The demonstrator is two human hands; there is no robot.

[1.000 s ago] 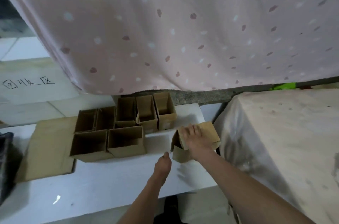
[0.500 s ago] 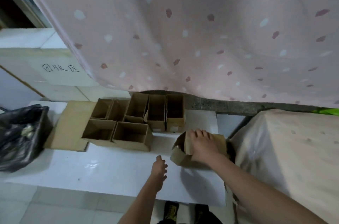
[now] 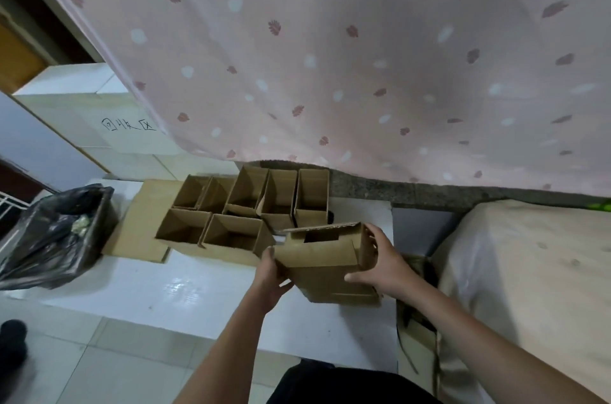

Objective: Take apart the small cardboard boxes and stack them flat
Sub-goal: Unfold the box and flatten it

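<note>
Both hands grip one cardboard box (image 3: pixel 325 263) above the white bench (image 3: pixel 185 291). Left hand (image 3: pixel 269 276) fingers clamp its left edge; right hand (image 3: pixel 385 263) fingers curl round its right side. Beyond the fingers: seven open boxes (image 3: pixel 251 208), interiors shadowed. Far left: black bag (image 3: pixel 49 238) w/ rubbish.

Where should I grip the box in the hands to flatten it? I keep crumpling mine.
Judging by its pose, take the held box by its two opposite side walls, coming in from left and right, as the left hand and right hand do. Its open top faces away toward the open boxes, so the sides are free and should collapse inward, probably without creasing the panels.
</note>
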